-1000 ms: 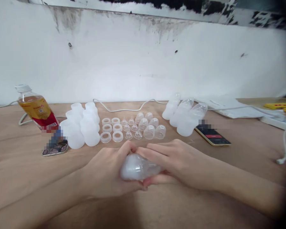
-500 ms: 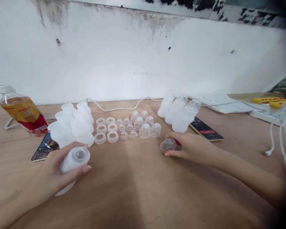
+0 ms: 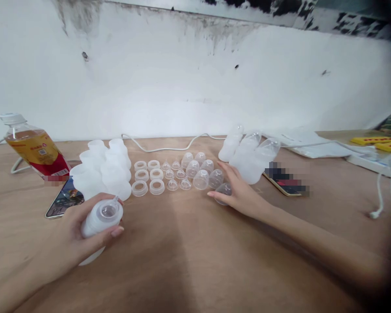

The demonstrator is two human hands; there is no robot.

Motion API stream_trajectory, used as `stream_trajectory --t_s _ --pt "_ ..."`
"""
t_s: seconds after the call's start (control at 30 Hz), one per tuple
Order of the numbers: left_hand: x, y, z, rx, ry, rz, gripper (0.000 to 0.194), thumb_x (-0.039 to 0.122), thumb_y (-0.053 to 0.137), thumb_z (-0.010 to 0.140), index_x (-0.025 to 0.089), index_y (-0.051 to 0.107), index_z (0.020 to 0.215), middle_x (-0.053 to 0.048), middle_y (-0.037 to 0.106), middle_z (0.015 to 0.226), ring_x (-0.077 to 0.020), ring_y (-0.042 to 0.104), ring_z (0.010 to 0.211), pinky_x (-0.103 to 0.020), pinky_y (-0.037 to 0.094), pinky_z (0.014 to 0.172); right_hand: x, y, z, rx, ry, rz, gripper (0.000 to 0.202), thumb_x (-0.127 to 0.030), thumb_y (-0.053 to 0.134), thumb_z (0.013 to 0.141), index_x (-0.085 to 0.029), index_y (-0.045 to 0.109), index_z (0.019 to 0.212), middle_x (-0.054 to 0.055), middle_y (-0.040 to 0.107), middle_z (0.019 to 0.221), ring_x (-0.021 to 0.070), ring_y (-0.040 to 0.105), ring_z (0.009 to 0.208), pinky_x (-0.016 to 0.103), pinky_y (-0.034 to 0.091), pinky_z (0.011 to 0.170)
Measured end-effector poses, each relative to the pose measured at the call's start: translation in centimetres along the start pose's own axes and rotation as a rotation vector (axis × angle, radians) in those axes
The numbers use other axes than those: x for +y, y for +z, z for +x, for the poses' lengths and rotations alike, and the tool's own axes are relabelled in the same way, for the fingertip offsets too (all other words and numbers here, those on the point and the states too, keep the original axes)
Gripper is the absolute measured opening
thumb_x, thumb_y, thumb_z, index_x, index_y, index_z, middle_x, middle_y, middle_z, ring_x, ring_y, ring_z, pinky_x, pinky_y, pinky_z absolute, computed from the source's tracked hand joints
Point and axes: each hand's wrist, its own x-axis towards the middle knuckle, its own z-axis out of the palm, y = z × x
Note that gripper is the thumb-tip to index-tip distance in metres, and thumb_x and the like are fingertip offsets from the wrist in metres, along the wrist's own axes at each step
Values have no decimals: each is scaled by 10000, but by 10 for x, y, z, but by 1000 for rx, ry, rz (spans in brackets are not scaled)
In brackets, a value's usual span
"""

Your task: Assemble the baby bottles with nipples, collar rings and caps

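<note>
My left hand (image 3: 74,230) is wrapped round a white baby bottle (image 3: 97,226), which leans toward me at the lower left. A collar ring and a clear nipple are on its top. Over at the right, my right hand (image 3: 241,191) has its fingers spread above a clear dome cap (image 3: 223,191), partly hidden under the hand. Its fingertips reach beside other clear dome caps (image 3: 201,179), grouped near the middle. Clear nipples (image 3: 172,184) and white collar rings (image 3: 140,188) stand in rows left of those caps.
Several white open bottles (image 3: 101,174) stand behind my left hand. Three capped bottles (image 3: 249,163) are at the right, near a phone (image 3: 282,180). Another phone (image 3: 63,202) and a drink bottle (image 3: 39,150) lie left. A white cable (image 3: 159,150) runs along the wall.
My right hand has shifted slightly left with the clear dome cap, and its fingers have spread off it. My left hand still holds the bottle. The view has shifted slightly.
</note>
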Motion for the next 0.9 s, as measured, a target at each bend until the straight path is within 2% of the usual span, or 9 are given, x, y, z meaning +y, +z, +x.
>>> stream_trajectory --t_s 0.23,0.43,0.53,0.67,0.8,0.9 --pt "-1 -1 0 -14 26 15 364 504 501 684 216 491 905 21 575 697 -151 544 622 -236 378 559 7 7 13 -17 23 69 735 -540 506 724 -186 230 1306 128 331 1346 277 322 1232 454 304 1001" --pt "1 -1 0 -8 62 35 340 483 502 689 213 495 897 21 590 696 -143 537 612 -230 382 557 -2 5 12 -23 50 133 747 -555 516 706 -200 254 1308 115 330 1355 280 326 1231 459 316 989" --pt "2 0 0 6 55 27 341 488 492 695 207 498 888 18 586 671 -147 533 604 -230 377 543 -1 1 21 22 158 290 638 -560 418 767 -204 312 1285 93 329 1362 243 309 1247 418 288 1015" --pt "3 2 0 24 37 16 340 488 505 680 210 507 875 16 593 665 -151 533 604 -225 368 513 13 4 51 75 343 615 576 -556 166 836 -214 342 1265 81 341 1363 188 299 1256 391 285 1013" --pt "1 3 0 26 34 6 347 481 503 681 209 502 898 17 590 677 -146 534 597 -227 370 521 23 17 79 -24 413 757 621 -522 57 839 -171 288 1297 111 358 1348 187 352 1226 401 359 953" --pt "2 2 0 17 48 9 350 480 498 685 202 501 897 15 587 672 -144 531 598 -230 370 534 20 23 86 -84 470 819 647 -509 36 838 -126 256 1310 134 381 1329 200 417 1181 402 400 911"
